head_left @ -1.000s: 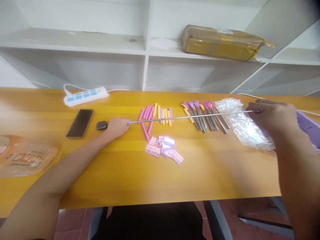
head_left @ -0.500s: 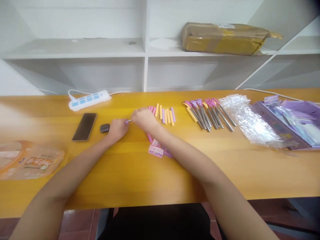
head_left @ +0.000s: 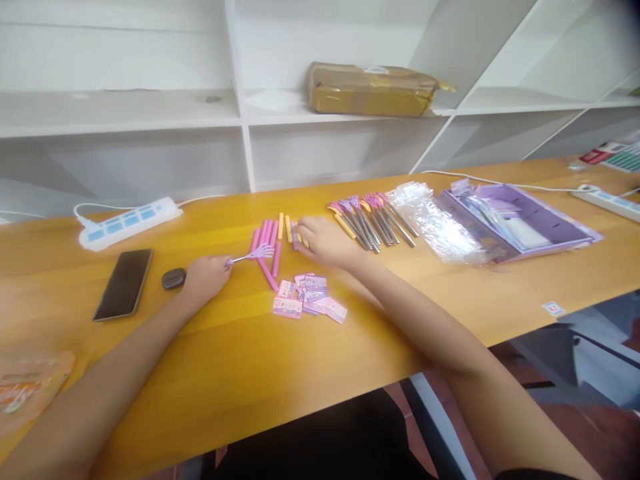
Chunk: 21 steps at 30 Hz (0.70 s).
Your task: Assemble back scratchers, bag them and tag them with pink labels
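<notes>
My left hand point(head_left: 206, 277) is closed round the purple handle end of a small back scratcher point(head_left: 261, 251). Its thin metal shaft points right and ends in a purple hand-shaped head. My right hand point(head_left: 327, 241) is over a row of coloured tubes, fingers bent and slightly apart; its fingertips are by a purple tube point(head_left: 294, 235) and partly hide others. Left of them lie yellow tubes point(head_left: 281, 227) and several pink tubes point(head_left: 269, 272). Small pink and purple cards point(head_left: 287, 307) lie loosely piled nearer me.
Back scratchers with metal shafts point(head_left: 373, 227) lie bunched on the right, then clear plastic bags point(head_left: 440, 227) and a purple box point(head_left: 560, 243). On the left are a phone point(head_left: 123, 285), a black earbud-like case point(head_left: 173, 279) and a power strip point(head_left: 130, 223). A taped carton point(head_left: 373, 90) sits on the shelf.
My right hand has left the back scratcher's head and moved right to the tubes, uncovering the head and the cards. My left hand still holds the scratcher. The view has turned right.
</notes>
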Motion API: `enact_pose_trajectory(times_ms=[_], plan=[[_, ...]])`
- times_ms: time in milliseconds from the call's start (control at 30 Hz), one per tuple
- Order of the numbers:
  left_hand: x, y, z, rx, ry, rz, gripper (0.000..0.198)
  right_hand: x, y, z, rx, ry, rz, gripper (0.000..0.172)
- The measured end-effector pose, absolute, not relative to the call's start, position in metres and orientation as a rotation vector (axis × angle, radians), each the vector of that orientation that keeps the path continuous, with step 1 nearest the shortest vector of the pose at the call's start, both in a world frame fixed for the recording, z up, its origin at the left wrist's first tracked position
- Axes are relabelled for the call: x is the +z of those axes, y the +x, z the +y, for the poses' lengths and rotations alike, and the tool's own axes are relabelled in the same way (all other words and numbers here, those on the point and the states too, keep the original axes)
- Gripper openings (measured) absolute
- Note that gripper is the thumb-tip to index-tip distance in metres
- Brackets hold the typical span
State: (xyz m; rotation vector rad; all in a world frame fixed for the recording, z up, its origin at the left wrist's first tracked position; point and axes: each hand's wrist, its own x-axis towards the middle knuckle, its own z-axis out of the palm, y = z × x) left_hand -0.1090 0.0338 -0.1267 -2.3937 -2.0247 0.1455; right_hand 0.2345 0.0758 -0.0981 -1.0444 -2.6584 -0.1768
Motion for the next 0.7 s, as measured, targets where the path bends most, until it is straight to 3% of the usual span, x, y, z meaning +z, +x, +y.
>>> enact_pose_trajectory(times_ms=[100, 300, 500, 700], plan=[[-0.126, -0.109, 0.034, 0.16, -2.384, -2.028, 0.041, -0.098, 0.323, 0.09, -0.257, -1.434, -2.427, 0.039], [-0.124, -0.109, 0.035, 0.207, -2.361, -2.018, 0.039, -0.117, 0.489, 0.084, -0.338, -2.381, -1.341, 0.048], [-0.119, -0.107, 0.036, 0.263, -2.31, -1.999, 0.037, -0.144, 0.532, 0.069, -0.174, -2.576, -1.072, 0.079], [-0.119, -0.108, 0.041, 0.3, -2.263, -1.998, 0.037, -0.152, 0.534, 0.073, -0.178, -2.514, -1.061, 0.048]])
